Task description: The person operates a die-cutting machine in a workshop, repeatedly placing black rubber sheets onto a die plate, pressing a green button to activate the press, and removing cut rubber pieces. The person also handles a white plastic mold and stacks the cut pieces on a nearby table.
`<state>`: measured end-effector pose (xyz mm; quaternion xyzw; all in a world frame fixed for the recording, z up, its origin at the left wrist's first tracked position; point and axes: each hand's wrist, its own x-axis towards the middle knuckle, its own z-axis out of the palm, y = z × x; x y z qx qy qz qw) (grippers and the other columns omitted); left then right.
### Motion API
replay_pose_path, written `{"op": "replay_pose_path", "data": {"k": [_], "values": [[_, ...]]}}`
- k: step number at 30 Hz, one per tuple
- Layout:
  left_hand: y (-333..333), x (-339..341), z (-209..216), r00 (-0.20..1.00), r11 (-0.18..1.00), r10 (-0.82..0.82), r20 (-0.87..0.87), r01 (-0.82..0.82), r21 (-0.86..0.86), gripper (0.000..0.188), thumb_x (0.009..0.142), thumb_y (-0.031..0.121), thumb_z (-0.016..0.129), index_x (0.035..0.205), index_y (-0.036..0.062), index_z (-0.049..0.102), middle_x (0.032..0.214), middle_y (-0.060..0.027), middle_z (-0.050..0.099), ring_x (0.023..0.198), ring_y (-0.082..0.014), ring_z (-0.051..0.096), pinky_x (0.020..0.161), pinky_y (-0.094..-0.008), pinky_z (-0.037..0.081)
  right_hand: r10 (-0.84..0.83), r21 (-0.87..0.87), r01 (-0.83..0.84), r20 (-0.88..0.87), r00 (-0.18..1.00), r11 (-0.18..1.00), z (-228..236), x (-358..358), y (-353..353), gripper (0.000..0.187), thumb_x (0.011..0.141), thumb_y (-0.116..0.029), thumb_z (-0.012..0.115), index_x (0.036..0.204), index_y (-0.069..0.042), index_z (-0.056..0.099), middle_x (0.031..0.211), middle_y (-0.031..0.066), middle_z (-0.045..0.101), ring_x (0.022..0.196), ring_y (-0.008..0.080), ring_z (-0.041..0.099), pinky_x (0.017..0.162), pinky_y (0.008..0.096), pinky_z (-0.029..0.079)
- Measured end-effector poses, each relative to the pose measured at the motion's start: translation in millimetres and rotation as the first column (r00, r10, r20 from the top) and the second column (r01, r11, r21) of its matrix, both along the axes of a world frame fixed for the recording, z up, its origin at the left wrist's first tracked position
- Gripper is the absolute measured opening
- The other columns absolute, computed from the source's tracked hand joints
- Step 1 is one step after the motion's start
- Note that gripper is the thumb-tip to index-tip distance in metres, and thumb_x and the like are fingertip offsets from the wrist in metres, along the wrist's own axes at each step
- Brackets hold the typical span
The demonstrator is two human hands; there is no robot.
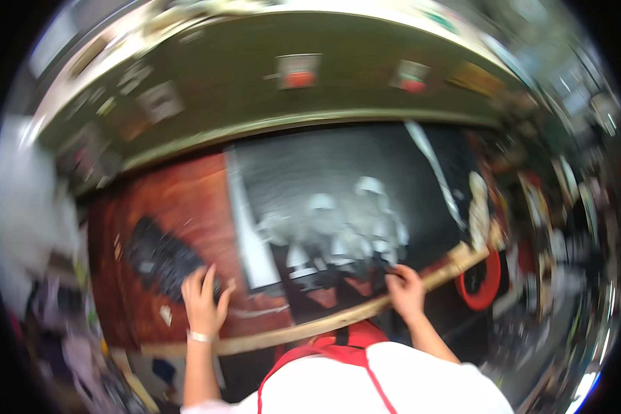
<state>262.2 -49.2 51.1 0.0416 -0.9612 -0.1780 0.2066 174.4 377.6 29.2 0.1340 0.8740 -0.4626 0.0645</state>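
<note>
The left hand [203, 301] is lying flat and open on the reddish bench [186, 200], bracing just below a dark pad [160, 255], while the right hand [406, 291] is pinching the near edge of the black printed sheet [345, 200], keeping it spread above the wooden strip [338, 319].

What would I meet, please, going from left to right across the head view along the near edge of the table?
Dark patterned cloth → left hand resting at that cloth's edge → black fabric with pale printed figures → right hand on the fabric's near edge → red ring-shaped object.
</note>
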Motion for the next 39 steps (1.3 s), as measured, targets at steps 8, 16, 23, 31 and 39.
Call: {"op": "replay_pose_path", "data": {"k": [8,16,23,31,39], "values": [[121,-35,-43,0.978,0.854,-0.154,0.143,0.059,0.516,0.033,0.084,0.000,0.062,0.116,-0.0004,0.060,0.092,-0.0116,0.060,0.070,-0.0180,0.057,0.067,-0.0284,0.049,0.467,0.436,-0.392,-0.075,0.881,0.810,3,-13,-9,0.055,0.079,-0.036,0.071,0.120,-0.006,0.050,0.105,0.0215,0.055,0.099,0.0379,0.054,0.082,0.0460,0.049],[103,-84,17,0.996,0.987,-0.053,-0.077,0.041,-0.154,0.046,0.089,0.015,0.056,0.130,-0.0026,0.049,0.117,-0.0266,0.057,0.103,-0.0410,0.057,0.088,-0.0458,0.046,0.385,-0.045,-0.415,-0.293,0.875,0.909,123,-20,19,0.039,0.080,-0.037,0.067,0.091,-0.001,0.060,0.074,0.0207,0.064,0.074,0.0400,0.063,0.068,0.0452,0.050],[107,-122,44,0.887,0.887,-0.382,-0.257,0.274,-0.372,0.063,0.090,0.043,0.058,0.133,-0.0014,0.046,0.126,-0.0257,0.052,0.116,-0.0411,0.049,0.099,-0.0492,0.039,-0.435,-0.615,0.109,-0.411,0.801,0.781,221,146,172,0.014,0.080,-0.012,0.068,0.083,0.001,0.067,0.073,0.0006,0.063,0.065,0.0059,0.056,0.058,0.0218,0.045],[233,-83,22,-0.006,0.201,-0.877,0.480,0.903,0.379,0.070,0.090,0.035,0.055,0.147,0.0062,0.028,0.151,-0.0218,0.025,0.142,-0.0359,0.019,0.115,-0.0447,0.018,-0.739,-0.862,0.202,-0.504,-0.446,0.466,246,431,188,0.032,0.092,-0.036,0.054,0.083,-0.006,0.059,0.046,-0.0028,0.036,0.048,0.0138,0.043,0.059,0.0327,0.046],[401,-42,26,-0.737,-0.287,-0.613,0.285,0.543,0.789,0.070,0.079,0.026,0.072,0.138,0.0058,0.041,0.139,-0.0178,0.043,0.126,-0.0297,0.041,0.104,-0.0358,0.034,-0.542,-0.638,0.559,-0.761,-0.356,0.529,271,632,225,0.028,0.096,-0.028,0.047,0.077,-0.009,0.055,0.043,-0.0068,0.026,0.044,0.0109,0.030,0.047,0.0271,0.026]]}}
